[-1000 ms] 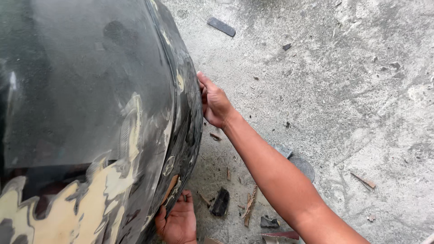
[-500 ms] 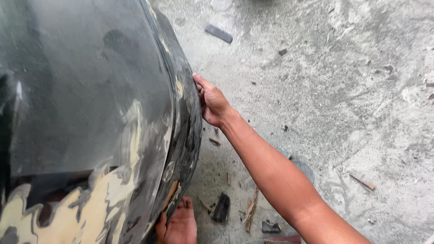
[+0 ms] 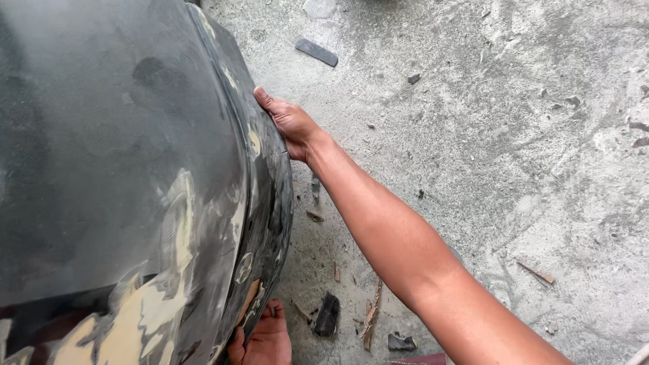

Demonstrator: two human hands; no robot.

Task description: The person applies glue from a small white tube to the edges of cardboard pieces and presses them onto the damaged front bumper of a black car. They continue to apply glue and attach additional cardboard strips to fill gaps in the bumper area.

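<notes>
Bodywork fills the left half of the view: a large, curved black car panel (image 3: 122, 169), dulled by sanding, with cream-coloured filler patches showing through at 7 o'clock and smaller spots along its rim. The panel stands over a grey concrete floor (image 3: 507, 169).

Right hand (image 3: 289, 124): located just above centre, arm extending in from 5 o'clock. The palm lies flat against the panel's outer edge, with the fingers hooked around the rim and out of sight behind it. The hand grips the edge; no tool is visible in it.

Left hand (image 3: 265, 341): located at 6 o'clock, at the bottom margin of the view. It is pressed to the lower rim of the same panel, fingers curled up onto the edge. How tightly it grips cannot be told, since the frame cuts most of it off.

Floor debris: a flat dark grey rectangular strip (image 3: 316, 52) lies at 12 o'clock, well apart from the hands. A black chunk (image 3: 328, 315) lies just beside the left hand, with a wooden splinter (image 3: 371, 312) near it. Another splinter (image 3: 536, 272) lies at 4 o'clock. No labels or packages are legible.
</notes>
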